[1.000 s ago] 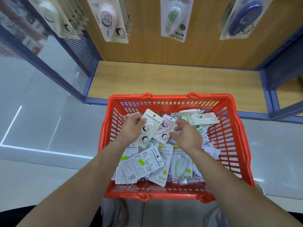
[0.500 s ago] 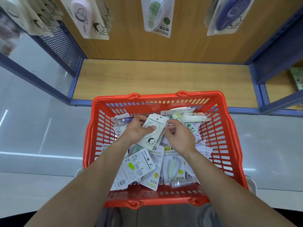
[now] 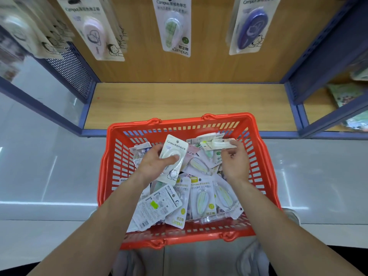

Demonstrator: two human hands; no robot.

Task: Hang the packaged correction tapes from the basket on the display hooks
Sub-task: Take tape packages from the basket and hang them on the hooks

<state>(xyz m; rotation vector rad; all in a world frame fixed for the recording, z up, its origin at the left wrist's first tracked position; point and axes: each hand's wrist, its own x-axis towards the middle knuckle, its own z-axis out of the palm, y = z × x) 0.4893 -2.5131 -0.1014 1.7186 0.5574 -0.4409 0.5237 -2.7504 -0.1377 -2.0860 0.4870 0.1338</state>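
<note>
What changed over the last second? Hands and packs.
The right hand left the middle of the pile, moved toward the basket's far right and now pinches the end of a sideways-lying pack. The left hand keeps gripping the upright white pack. The red basket and the rest of its pile look unchanged.

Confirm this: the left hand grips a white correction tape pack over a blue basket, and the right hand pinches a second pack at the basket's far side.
One thing is wrong: the basket is red, not blue, as the head view shows. The rest stands: the left hand grips a white correction tape pack over it, and the right hand pinches a second pack at the basket's far side.
</note>
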